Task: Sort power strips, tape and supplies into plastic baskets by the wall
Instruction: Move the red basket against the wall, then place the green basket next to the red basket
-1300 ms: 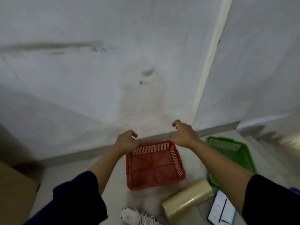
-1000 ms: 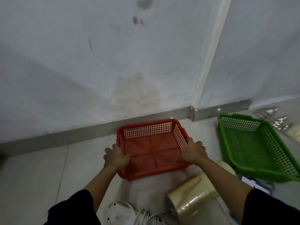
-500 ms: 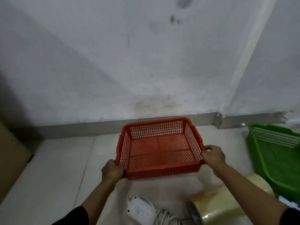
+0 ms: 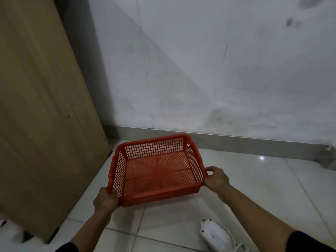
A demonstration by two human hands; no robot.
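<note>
1. I have carried the red basket point(image 4: 156, 170) leftward along the wall; it now sits beside the cardboard sheet point(image 4: 41, 106), with the green basket and tape roll out of view.
2. Nothing is sorted yet, I judge; the white power strip point(image 4: 216, 233) lies on the floor near me.
3. My left hand point(image 4: 106, 199) grips the near-left corner, my right hand point(image 4: 216, 179) the right rim, both arms outstretched.

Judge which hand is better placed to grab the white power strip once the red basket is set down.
Probably the right. The right hand grips the red basket at its near right corner, and the white power strip lies on the floor just below that forearm. The left hand holds the opposite corner, beside the cardboard.
</note>
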